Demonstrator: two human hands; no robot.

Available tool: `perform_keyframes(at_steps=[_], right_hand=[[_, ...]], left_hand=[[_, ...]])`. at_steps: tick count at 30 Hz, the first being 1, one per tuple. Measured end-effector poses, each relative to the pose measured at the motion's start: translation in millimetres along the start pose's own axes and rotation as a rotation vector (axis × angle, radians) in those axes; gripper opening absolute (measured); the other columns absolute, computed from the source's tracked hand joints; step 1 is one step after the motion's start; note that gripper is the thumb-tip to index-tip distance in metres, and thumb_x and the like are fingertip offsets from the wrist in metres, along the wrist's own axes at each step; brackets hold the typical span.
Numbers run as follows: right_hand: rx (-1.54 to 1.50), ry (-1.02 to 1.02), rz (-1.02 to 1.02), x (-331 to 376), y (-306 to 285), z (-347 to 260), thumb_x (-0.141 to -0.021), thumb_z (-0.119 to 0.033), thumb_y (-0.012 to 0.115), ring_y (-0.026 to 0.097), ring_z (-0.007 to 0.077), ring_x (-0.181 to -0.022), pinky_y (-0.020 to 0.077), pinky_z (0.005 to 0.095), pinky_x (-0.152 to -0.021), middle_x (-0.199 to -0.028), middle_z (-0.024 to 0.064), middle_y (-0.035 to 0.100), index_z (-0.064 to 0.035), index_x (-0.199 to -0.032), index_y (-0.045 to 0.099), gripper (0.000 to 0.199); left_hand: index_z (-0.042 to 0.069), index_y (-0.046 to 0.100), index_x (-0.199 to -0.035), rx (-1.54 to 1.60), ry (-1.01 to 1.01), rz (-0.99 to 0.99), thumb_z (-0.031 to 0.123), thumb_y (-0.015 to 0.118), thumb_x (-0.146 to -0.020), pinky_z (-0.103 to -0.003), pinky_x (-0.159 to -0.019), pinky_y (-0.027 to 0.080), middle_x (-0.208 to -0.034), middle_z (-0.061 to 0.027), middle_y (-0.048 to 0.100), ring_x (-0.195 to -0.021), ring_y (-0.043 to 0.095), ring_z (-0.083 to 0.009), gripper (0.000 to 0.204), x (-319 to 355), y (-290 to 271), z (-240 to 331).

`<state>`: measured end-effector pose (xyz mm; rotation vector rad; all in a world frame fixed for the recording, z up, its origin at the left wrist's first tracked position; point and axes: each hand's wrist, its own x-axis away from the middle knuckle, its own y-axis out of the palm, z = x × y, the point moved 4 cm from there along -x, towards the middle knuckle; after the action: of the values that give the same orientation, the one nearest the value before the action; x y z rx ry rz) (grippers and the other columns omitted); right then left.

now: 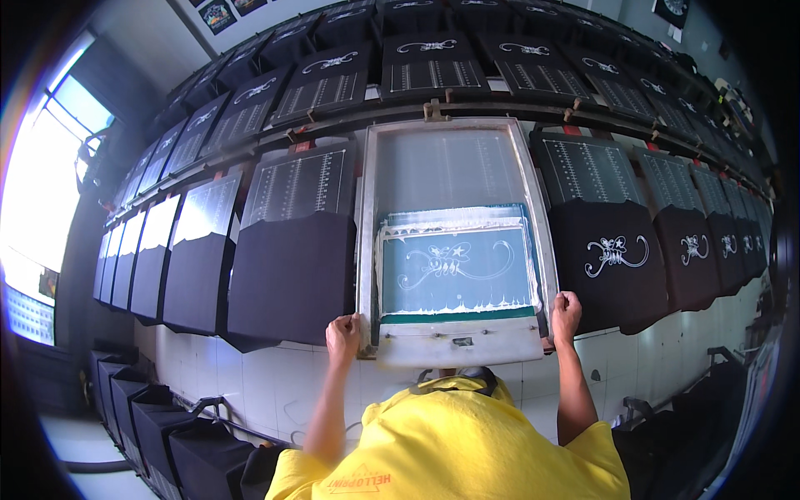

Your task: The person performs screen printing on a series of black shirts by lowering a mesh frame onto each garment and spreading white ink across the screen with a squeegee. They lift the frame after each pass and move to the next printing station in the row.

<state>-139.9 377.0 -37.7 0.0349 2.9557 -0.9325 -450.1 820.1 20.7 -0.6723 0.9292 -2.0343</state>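
Note:
A screen-printing frame (543,217) lies in front of me, over one place in a row of printing boards. Its teal stencil (500,287) carries a curled floral design, with white ink smeared along the stencil's edges. A wide pale bar (500,340) crosses the frame's near end. My left hand (342,337) is closed at the frame's near left corner. At the right side near the front, my right hand (567,315) is closed around the frame's edge. Whatever is under the frame is mostly hidden.
To the left is a board with a plain black shirt (292,267); to the right, a black shirt (608,254) bears the white design. A rail (333,122) runs behind the frame, with more printed shirts (427,48) beyond. Covered boards (158,417) stand low on the left.

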Motion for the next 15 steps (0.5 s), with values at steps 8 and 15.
perform_keyframes(at_steps=[8,15], right_hand=[[0.063,-0.001,-0.041,-6,0,-15,-0.097,-0.018,0.055,0.067,0.0410,-0.088,0.0508,0.0443,-0.082,-0.092,0.0262,0.069,0.0068,-0.100,0.066,0.028],[-0.123,0.075,-0.049,-7,-4,-16,-0.095,-0.015,0.063,0.068,0.0173,-0.079,0.0517,0.0316,-0.074,-0.085,0.0144,0.072,0.0076,-0.103,0.069,0.025]], left_hand=[[-0.003,0.076,-0.093,0.275,-0.127,-0.078,0.035,0.069,-0.092,-0.035,-0.064,0.050,-0.069,-0.0114,0.069,-0.062,0.063,-0.0177,0.039,-14,7,-29],[-0.007,0.074,-0.100,0.467,-0.166,-0.064,0.035,0.067,-0.094,-0.031,-0.068,0.049,-0.081,-0.0082,0.071,-0.072,0.060,-0.0121,0.043,-4,3,-20]])
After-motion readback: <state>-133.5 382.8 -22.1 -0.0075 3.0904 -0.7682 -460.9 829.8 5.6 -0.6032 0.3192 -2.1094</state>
